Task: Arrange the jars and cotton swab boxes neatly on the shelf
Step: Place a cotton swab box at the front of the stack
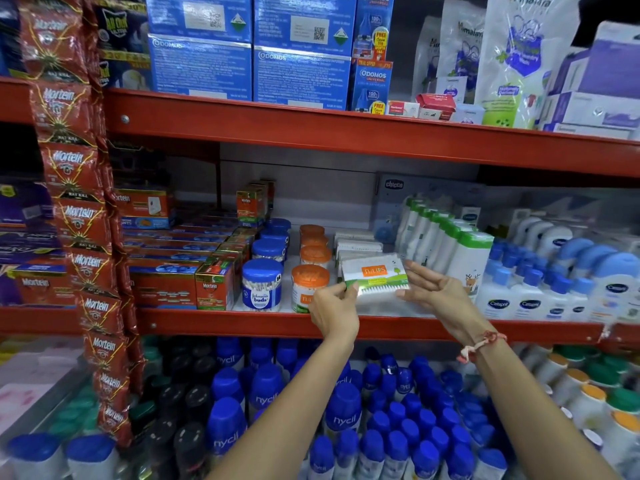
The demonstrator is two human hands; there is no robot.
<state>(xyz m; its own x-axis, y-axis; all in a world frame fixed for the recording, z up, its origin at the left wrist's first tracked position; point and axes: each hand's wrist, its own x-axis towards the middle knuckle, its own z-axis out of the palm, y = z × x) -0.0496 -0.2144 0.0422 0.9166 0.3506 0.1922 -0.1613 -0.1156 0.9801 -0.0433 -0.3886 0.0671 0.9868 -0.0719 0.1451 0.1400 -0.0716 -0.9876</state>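
Note:
A white, orange and green cotton swab box [375, 276] is held tilted just above the middle shelf [242, 323], between both hands. My left hand [332, 308] pinches its lower left corner. My right hand [436, 289] supports its right edge with fingers spread along it. Left of the box stand a row of orange-lidded swab jars [309, 282] and a row of blue-lidded jars [262, 285], both running back into the shelf. Several more white swab boxes [356, 245] are stacked behind the held one.
White bottles with green caps [464, 251] and blue-capped lotion bottles [530, 296] stand close on the right. Red Mortein cartons [211, 285] sit left of the jars. Red sachet strips [83, 237] hang at the left. Blue-capped powder bottles [343, 407] fill the lower shelf.

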